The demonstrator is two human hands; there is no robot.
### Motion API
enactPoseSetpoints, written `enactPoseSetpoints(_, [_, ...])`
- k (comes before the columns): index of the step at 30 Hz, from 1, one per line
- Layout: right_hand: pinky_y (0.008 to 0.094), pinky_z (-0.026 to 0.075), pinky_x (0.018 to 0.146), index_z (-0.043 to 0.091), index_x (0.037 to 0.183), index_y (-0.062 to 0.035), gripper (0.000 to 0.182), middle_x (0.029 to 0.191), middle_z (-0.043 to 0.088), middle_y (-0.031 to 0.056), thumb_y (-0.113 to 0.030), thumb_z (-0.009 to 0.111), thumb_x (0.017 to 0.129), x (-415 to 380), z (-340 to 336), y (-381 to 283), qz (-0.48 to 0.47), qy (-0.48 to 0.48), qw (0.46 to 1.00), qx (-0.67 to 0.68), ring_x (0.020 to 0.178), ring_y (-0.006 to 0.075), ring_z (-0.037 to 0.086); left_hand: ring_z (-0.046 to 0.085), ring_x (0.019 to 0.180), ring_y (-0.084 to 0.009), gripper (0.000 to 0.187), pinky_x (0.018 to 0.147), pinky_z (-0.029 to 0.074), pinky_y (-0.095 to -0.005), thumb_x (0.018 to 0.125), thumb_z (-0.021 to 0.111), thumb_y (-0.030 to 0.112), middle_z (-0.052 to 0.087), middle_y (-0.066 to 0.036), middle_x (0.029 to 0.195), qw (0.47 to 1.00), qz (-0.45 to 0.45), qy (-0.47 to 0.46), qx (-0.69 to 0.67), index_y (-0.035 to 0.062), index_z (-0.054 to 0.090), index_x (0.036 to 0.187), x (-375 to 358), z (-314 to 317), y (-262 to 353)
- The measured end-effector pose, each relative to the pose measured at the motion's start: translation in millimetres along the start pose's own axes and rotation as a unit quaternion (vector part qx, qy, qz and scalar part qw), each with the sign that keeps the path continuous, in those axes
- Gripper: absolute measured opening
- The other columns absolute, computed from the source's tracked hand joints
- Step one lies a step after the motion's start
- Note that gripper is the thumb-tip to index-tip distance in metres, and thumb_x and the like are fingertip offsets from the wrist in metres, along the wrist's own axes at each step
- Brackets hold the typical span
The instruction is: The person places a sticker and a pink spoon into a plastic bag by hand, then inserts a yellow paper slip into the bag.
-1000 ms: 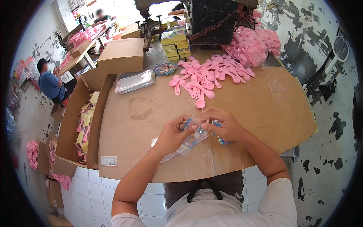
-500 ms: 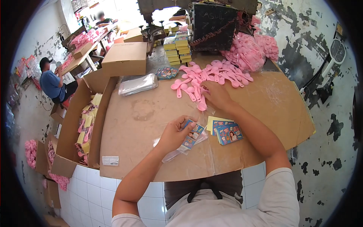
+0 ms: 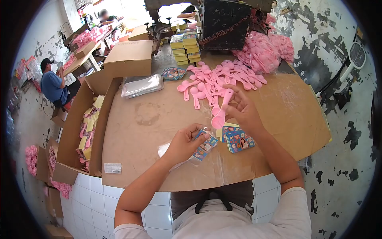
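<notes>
Over the near middle of the cardboard-covered table (image 3: 278, 123), a printed card (image 3: 204, 146) is held by the left hand (image 3: 187, 142), its thumb pressed on the card's upper part and its fingers closed behind. Clear plastic (image 3: 164, 149) is seen under and beside that hand. To the right and farther forward, a pink spoon (image 3: 218, 120) is gripped between the thumb and fingers of the right hand (image 3: 243, 112); its handle is pointed up and away, and its bowl is hung toward the near side. Just below the right hand, a card stack (image 3: 241, 142) is laid on the cardboard, slightly fanned, with yellow edges exposed.

Beyond the hands, a loose spoon pile (image 3: 229, 75) is spread, and behind it more pink pieces are heaped in a plastic bag (image 3: 259, 53). Left of the pile, a few blue cards (image 3: 173, 73) are placed near a bundle of clear sleeves (image 3: 142, 86). Tall yellow-edged stacks (image 3: 185, 48) are set beside a black box (image 3: 225, 24). Along the table's left side, yellow and pink packets (image 3: 90, 129) are contained in an open carton (image 3: 104, 127). Farther left, a seated person in blue (image 3: 54, 87) is seen.
</notes>
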State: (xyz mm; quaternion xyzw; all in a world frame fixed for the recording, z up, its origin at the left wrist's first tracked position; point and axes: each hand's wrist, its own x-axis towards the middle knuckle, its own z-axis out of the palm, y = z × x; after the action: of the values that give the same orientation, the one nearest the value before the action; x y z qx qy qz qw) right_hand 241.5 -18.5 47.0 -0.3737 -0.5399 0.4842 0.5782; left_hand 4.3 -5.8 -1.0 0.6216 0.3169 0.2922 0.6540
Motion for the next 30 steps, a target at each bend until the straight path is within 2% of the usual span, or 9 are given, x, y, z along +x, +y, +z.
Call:
enactPoseSetpoints(5, [0.0274,0.062,0.069,0.044,0.148,-0.0019,0.056,0.111,0.064,0.0097,0.002,0.066,0.097,-4.4,2.0,6.0,-0.086,0.073,0.994,0.000,0.091,0.0145,0.070,0.068,0.087,-0.0061,0.030,0.073,0.055,-0.0237,0.104,0.067,0.016,0.076,-0.007,0.102,0.999,-0.019,0.008,0.030,-0.0017,0.064,0.129,-0.6,0.4,2.7])
enactPoseSetpoints(11, [0.0266,0.059,0.072,0.046,0.146,-0.0028,0.055,0.108,0.065,0.0097,0.003,0.068,0.096,-8.4,-2.9,22.3,-0.030,0.005,0.997,-0.076,0.091,0.0137,0.071,0.068,0.085,-0.0042,0.031,0.068,0.054,-0.0204,0.104,0.067,0.016,0.077,-0.004,0.100,0.999,-0.041,0.009,0.014,-0.0006,0.065,0.130,-0.3,4.0,6.5])
enactPoseSetpoints(14, [0.0268,0.058,0.075,0.045,0.146,-0.0028,0.055,0.108,0.066,0.0101,0.003,0.068,0.097,-9.9,-3.2,25.6,-0.011,0.005,0.998,-0.058,0.093,0.0136,0.071,0.067,0.086,-0.0053,0.031,0.072,0.054,-0.0239,0.104,0.068,0.019,0.076,-0.004,0.099,0.998,-0.060,0.001,0.028,-0.0010,0.066,0.128,-0.5,2.6,10.9])
enactPoseSetpoints(17, [0.0266,0.058,0.079,0.047,0.145,-0.0020,0.052,0.111,0.067,0.0112,0.004,0.068,0.097,-14.5,2.0,34.0,-0.026,0.017,0.999,-0.038,0.095,0.0140,0.071,0.067,0.086,-0.0055,0.032,0.071,0.054,-0.0239,0.105,0.067,0.020,0.075,-0.004,0.099,1.000,-0.019,-0.008,0.012,-0.0003,0.066,0.129,3.3,-0.1,-7.9])
enactPoseSetpoints(20, [0.0307,0.057,0.089,0.048,0.145,-0.0018,0.044,0.118,0.067,0.0126,-0.005,0.064,0.103,-17.9,1.0,48.9,-0.049,-0.014,0.997,-0.053,0.107,0.0174,0.070,0.068,0.085,-0.0053,0.031,0.071,0.054,-0.0234,0.106,0.066,0.021,0.075,-0.004,0.099,0.996,-0.071,0.006,0.046,0.0004,0.066,0.130,0.4,-0.4,6.3])
enactPoseSetpoints(22, [0.0344,0.054,0.098,0.053,0.142,-0.0019,0.038,0.126,0.066,0.0131,-0.010,0.060,0.106,-16.4,-5.1,46.6,-0.083,-0.054,0.990,-0.098,0.117,0.0203,0.065,0.067,0.084,-0.0049,0.031,0.070,0.054,-0.0231,0.106,0.065,0.020,0.075,-0.004,0.099,0.999,-0.020,-0.002,-0.025,0.0004,0.066,0.130,2.6,0.0,-0.6])
enactPoseSetpoints(26, [0.0400,0.047,0.109,0.060,0.137,-0.0024,0.033,0.139,0.062,0.0126,-0.017,0.053,0.109,-6.4,-14.2,27.8,-0.038,-0.084,0.995,0.025,0.132,0.0234,0.057,0.067,0.085,-0.0041,0.031,0.073,0.055,-0.0221,0.107,0.064,0.019,0.075,-0.003,0.100,0.996,-0.034,-0.049,-0.072,-0.0007,0.065,0.131,-2.6,-3.5,10.0])
enactPoseSetpoints(29, [0.0396,0.045,0.111,0.064,0.134,-0.0025,0.031,0.143,0.060,0.0124,-0.010,0.056,0.105,-6.3,-12.0,18.1,-0.007,-0.180,0.981,0.073,0.133,0.0221,0.056,0.067,0.087,-0.0040,0.032,0.075,0.054,-0.0217,0.107,0.063,0.018,0.075,-0.004,0.102,0.994,-0.033,-0.082,-0.058,-0.0017,0.064,0.132,-2.8,-4.5,6.9])
enactPoseSetpoints(30, [0.0393,0.046,0.109,0.064,0.134,-0.0029,0.032,0.142,0.061,0.0119,-0.008,0.058,0.103,-5.5,-10.9,12.2,-0.054,-0.206,0.977,-0.012,0.132,0.0218,0.057,0.067,0.087,-0.0039,0.032,0.075,0.054,-0.0212,0.107,0.063,0.018,0.075,-0.003,0.102,0.992,-0.034,-0.098,-0.065,-0.0017,0.064,0.132,-3.8,-4.9,10.4])
